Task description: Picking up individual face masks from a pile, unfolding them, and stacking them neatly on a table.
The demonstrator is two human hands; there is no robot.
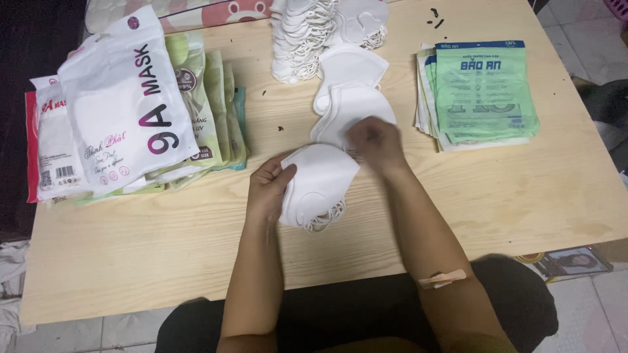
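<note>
- Two hands worked at a small stack of white face masks [318, 184], held just above the pale wood-grain desk [163, 242], near its middle.
- Left hand [269, 188] gripped the stack's left edge, thumb on top and fingers curled beneath, closed firmly on it.
- Right hand [377, 142] was blurred at the stack's upper right corner; its fingers seemed pinched together on the stack's edge or a loop, though I could not tell exactly which.
- Held stack ran with its long axis slanting from lower left to upper right, the rounded folded edge toward the left hand; thin white elastic ear loops [324, 221] dangled in a tangle from its lower edge.
- Masks looked soft, matte and non-woven, each a folded half-oval with a stitched seam.
- Beyond the held stack, two more loose masks [347, 85] lay flat and overlapping, and past those stood a tall heap of masks [307, 33] with loops bristling out.
- Left of the held stack, glossy white plastic pouches [124, 104] lay fanned over pale green ones.
- Right of the held stack sat a neat pile of flat green and blue rectangular packets [484, 91].
- A tan plaster strip [442, 279] crossed the right forearm.
</note>
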